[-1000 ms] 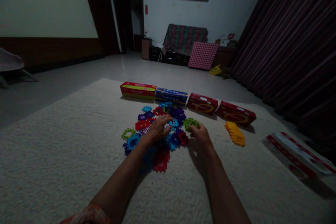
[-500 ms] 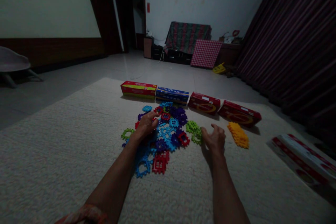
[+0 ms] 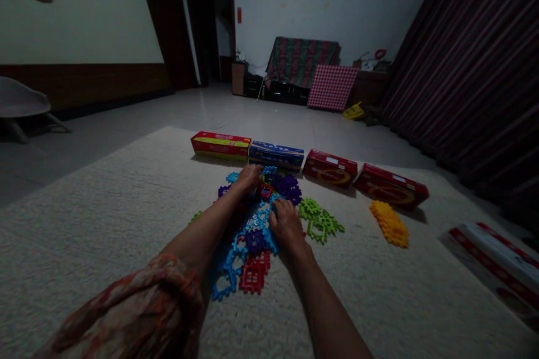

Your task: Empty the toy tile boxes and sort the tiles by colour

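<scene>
Around the fingers point(image 3: 279, 207), light-blue pieces point(image 3: 257, 219), purple pieces point(image 3: 255, 241) and red pieces point(image 3: 252, 277) are mixing. To their right, green pieces point(image 3: 310, 207), then orange-yellow pieces point(image 3: 389, 224), are showing. Beyond the fingers: red-and-yellow box point(image 3: 221, 146), blue box point(image 3: 275, 156), two dark-red boxes point(image 3: 330, 169) are standing out. Behind the left fingers, the sleeve point(image 3: 138, 308) is showing orange-red mottling.

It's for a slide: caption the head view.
Left grip and right grip at a pile of toy pieces; green pieces and a yellow stack on its right, four boxes behind.

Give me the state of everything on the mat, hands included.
Left hand: at heap, grip hidden
Right hand: at heap, grip unclear
Heap: mixed colours, loosely piled
Green pieces: spread, overlapping
Yellow pieces: overlapping pile
Four boxes: lying in a row
Fifth box: lying apart
</scene>
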Tool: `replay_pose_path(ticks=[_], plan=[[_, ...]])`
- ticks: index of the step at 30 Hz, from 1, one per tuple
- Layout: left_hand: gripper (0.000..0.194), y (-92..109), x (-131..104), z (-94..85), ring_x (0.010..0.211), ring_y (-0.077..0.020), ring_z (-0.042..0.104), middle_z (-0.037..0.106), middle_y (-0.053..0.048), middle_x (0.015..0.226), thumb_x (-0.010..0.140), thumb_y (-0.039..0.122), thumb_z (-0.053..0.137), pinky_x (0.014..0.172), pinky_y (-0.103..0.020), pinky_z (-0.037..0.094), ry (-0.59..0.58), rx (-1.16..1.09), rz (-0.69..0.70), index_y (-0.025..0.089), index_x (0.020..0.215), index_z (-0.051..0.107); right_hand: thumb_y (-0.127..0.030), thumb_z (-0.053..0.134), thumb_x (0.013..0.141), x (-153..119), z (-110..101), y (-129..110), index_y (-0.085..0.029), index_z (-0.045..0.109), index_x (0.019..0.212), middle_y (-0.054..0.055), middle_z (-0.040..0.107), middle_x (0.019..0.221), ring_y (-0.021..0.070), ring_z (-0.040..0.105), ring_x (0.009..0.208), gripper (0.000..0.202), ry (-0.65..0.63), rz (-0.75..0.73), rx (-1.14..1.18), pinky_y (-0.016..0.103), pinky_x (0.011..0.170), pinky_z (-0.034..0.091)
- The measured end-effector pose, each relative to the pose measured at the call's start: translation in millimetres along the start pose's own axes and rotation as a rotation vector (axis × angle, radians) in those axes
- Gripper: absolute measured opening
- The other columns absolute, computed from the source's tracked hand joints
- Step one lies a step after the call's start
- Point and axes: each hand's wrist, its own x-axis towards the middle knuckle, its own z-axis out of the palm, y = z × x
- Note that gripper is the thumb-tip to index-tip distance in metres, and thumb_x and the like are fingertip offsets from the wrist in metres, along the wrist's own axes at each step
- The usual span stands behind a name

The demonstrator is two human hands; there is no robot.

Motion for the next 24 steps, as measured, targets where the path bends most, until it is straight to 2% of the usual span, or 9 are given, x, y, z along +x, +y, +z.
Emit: replay_pose_path(ticks=[5,11,17,20,24], plan=[[0.039,1.8,12.2,10.3,0.121,-0.0259,0.064,0.072,-0.013,0.125,0.091,0.024,0.053,0.1,-0.031,0.048,-0.054,0.107,0.019,0.019,0.128,0.067,-0.02,0.05,0.092,-1.5,-3.8,-1.2,-0.02,0.066,0.109,0.011,0.067,0.124,0.0269,0.054,0.119,0.023,-0.016,0.008,0.01,0.039,0.103,0.039],[0.041,13.8,15.1,15.1,0.119,-0.0278,0.066,0.071,-0.016,0.123,0.091,0.025,0.053,0.099,-0.034,0.05,-0.053,0.183,-0.058,0.016,0.13,0.061,-0.017,0.05,0.09,0.5,-1.3,-1.2,-0.019,0.066,0.11,0.011,0.066,0.127,0.0259,0.053,0.12,0.026,-0.01,0.02,0.034,0.039,0.102,0.038],[0.053,14.2,18.2,20.8,0.122,-0.0252,0.064,0.069,-0.012,0.132,0.087,0.02,0.058,0.1,-0.031,0.049,-0.071,0.057,-0.131,0.021,0.14,0.057,-0.015,0.052,0.088,0.7,-3.4,-2.0,-0.018,0.067,0.11,0.01,0.067,0.127,0.0265,0.053,0.12,0.026,-0.012,0.034,0.05,0.039,0.102,0.038],[0.059,9.9,18.7,13.9,0.12,-0.0235,0.065,0.069,-0.011,0.132,0.082,0.016,0.063,0.098,-0.028,0.049,-0.052,-0.051,-0.15,0.019,0.141,0.057,-0.015,0.052,0.088,0.4,-5.7,-3.3,-0.017,0.067,0.109,0.011,0.068,0.126,0.0267,0.054,0.12,0.026,-0.014,0.035,0.052,0.04,0.101,0.038],[0.053,1.1,19.9,-6.7,0.113,-0.0221,0.068,0.074,-0.008,0.121,0.078,0.011,0.065,0.096,-0.025,0.05,0.072,-0.159,-0.168,0.019,0.129,0.068,-0.016,0.051,0.088,-0.1,-2.3,-2.8,-0.018,0.067,0.107,0.011,0.069,0.124,0.0269,0.055,0.12,0.025,-0.001,0.027,0.063,0.04,0.101,0.04]])
